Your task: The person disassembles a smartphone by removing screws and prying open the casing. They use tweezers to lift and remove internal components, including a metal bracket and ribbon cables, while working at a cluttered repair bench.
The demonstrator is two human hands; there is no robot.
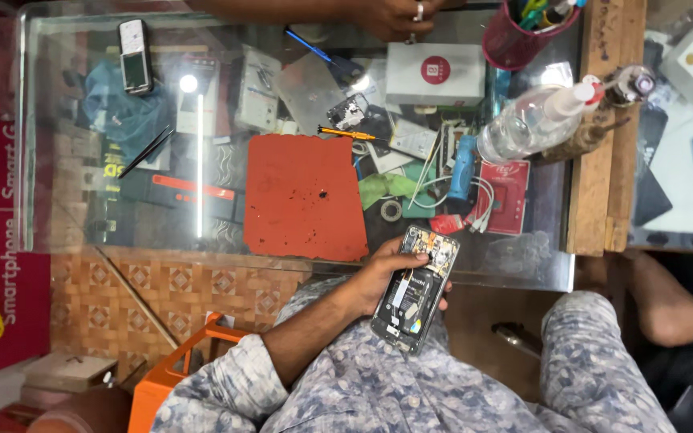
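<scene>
My left hand (pixel 381 275) reaches from the lower left and is shut on an opened smartphone (pixel 415 290). The phone has its back cover off, so the battery and circuit board show. It is held over my lap at the near edge of the glass counter (pixel 66 240), thumb resting on its upper end. A red-orange work mat (pixel 302 196) lies on the glass just beyond the phone. My right hand is out of view.
An orange-handled screwdriver (pixel 346 132), black tweezers (pixel 146 151), a small keypad phone (pixel 134 56), a white box (pixel 435 74), a pink tool cup (pixel 523 36), a clear spray bottle (pixel 531 120) and cables crowd the counter. Another person's ringed hand (pixel 399 16) rests at the far edge. An orange stool (pixel 178 373) stands at lower left.
</scene>
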